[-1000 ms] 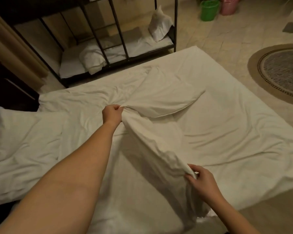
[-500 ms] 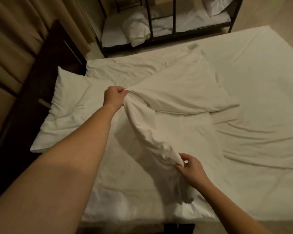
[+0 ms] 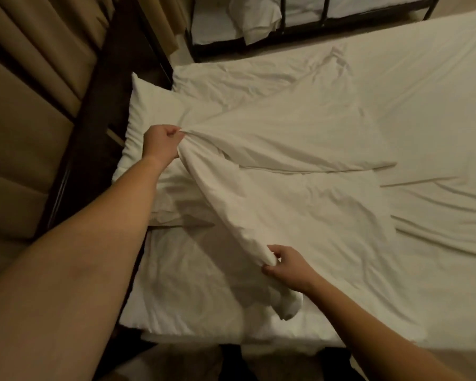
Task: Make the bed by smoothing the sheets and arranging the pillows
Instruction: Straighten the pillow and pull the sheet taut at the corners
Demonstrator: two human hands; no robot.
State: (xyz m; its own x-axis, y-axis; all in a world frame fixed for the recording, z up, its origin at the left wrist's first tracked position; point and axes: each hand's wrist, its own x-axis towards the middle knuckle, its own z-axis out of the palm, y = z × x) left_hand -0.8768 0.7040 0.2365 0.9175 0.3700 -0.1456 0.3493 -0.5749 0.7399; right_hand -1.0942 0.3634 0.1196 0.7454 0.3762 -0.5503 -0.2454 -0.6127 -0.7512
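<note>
The left hand [image 3: 162,144] is gripping one bunched corner of the limp white cloth pillow [image 3: 286,127], fingers curled tight round the fabric, close to the dark wooden headboard [image 3: 94,149]. The right hand [image 3: 285,266] is pinching the other end of the same raised edge, farther from the headboard, with the thumb underneath and the fingers over the top. Between the two hands the edge is hanging taut. The rest of the limp pillow is lying flat on the creased white bed sheet [image 3: 423,105], spreading away from the headboard. A plump white pillow [image 3: 146,105] is resting right against the headboard, just behind the left hand.

The person is probably drawing the limp pillow up towards the headboard so that it sits beside the plump one. To do this well, both hands should be pulling evenly, so the edge is arriving parallel to the headboard rather than at a slant as it is now. Lifting slightly while pulling should be sparing the sheet underneath, which is already showing long folds on the side away from the headboard and is liable to drag. Because the filling looks soft and floppy, a short shake before setting it down should be spreading it flat. The sheet's folds are waiting for smoothing afterwards.
</note>
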